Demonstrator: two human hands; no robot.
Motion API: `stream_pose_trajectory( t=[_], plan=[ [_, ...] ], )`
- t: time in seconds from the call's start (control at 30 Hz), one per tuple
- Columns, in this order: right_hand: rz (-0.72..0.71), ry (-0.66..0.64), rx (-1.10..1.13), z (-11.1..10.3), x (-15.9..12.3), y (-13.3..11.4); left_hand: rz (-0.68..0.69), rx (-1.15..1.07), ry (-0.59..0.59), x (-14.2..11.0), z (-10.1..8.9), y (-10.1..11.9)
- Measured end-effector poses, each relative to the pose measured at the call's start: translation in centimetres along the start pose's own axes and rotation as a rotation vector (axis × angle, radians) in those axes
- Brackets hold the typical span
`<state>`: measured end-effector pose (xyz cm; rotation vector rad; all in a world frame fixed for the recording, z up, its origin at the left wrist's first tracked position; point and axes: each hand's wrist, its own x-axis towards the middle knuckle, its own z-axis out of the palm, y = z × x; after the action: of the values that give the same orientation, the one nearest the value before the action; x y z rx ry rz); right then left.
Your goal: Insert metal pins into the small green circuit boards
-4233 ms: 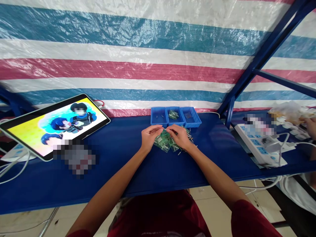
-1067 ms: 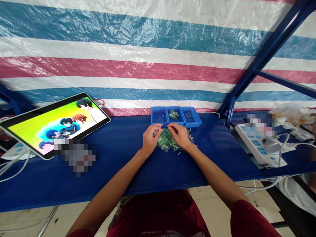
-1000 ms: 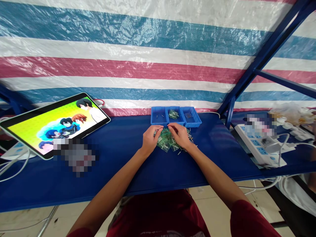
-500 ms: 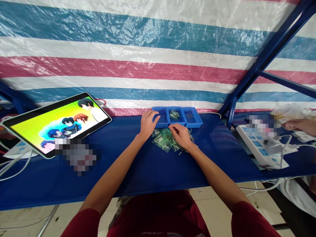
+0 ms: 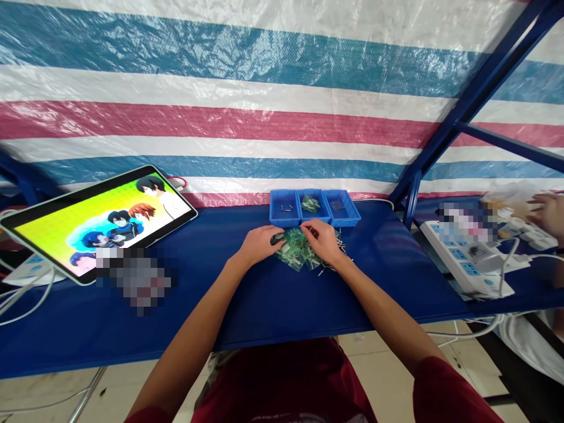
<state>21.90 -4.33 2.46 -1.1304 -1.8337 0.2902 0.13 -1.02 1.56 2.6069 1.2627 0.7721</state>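
Note:
My left hand point(image 5: 261, 244) is at the left edge of a loose pile of small green-tinted clear plastic bags point(image 5: 293, 249), its thumb and fingers apart with a dark gap between them. Over the top of that pile, my right hand point(image 5: 324, 239) has thumb and fingertips pressed together; anything between them is too small to make out. Silvery pin-like metal pieces point(image 5: 321, 271) lie at the pile's right side. Just behind the hands, a left blue bin point(image 5: 277, 222) holds a few small metal pins point(image 5: 286, 208).
The middle blue bin point(image 5: 314, 197) holds green bags, and the right blue bin point(image 5: 348, 222) holds small dark pieces. A tablet point(image 5: 110, 220) leans at the left beside a blurred-out item point(image 5: 141, 282). Right of a blue frame post point(image 5: 412, 197) are a power strip point(image 5: 460, 258) and another person's hand point(image 5: 550, 212).
My left hand went from beside my right hand up to the left bin, then back down to the pile. The left bin shows more metal pins. My right hand stays almost in place.

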Motion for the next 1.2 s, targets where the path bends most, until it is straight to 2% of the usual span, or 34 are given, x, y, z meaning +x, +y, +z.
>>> stream_pose_trajectory(
  t=[0.27, 0.37, 0.47, 0.57, 0.7, 0.77, 0.93, 1.07, 1.2],
  plan=[
    [0.007, -0.009, -0.003, 0.1, 0.0, -0.1, 0.095, 0.105, -0.023, 0.1, 0.2, -0.2],
    [0.013, -0.007, 0.006, 0.1, -0.1, -0.2, 0.115, 0.089, 0.084, 0.1, -0.2, 0.1],
    [0.049, -0.011, 0.047, 0.0, -0.1, -0.3, 0.11, -0.07, 0.243, 0.1, -0.5, 1.1],
    [0.105, -0.02, 0.123, 0.0, 0.0, -0.4, 0.015, -0.351, 0.324, 0.0, -0.5, 2.4],
    [0.152, -0.062, 0.205, 0.1, 0.1, 0.1, -0.188, -0.764, 0.343, 0.1, 0.2, 3.5],
    [0.158, -0.074, 0.204, 0.2, 0.1, 0.2, -0.259, -0.9, 0.346, 0.2, 0.6, 3.7],
    [0.092, -0.043, 0.092, 0.0, 0.1, 0.1, -0.353, -1.002, 0.332, 0.3, 1.1, 3.7],
    [0.049, -0.042, 0.049, 0.0, 0.1, -0.2, -0.352, -1.0, 0.248, 0.3, 1.2, 3.8],
    [0.05, -0.055, 0.042, 0.1, 0.0, -0.3, -0.342, -0.931, 0.26, 0.3, 1.1, 4.0]
  ],
)
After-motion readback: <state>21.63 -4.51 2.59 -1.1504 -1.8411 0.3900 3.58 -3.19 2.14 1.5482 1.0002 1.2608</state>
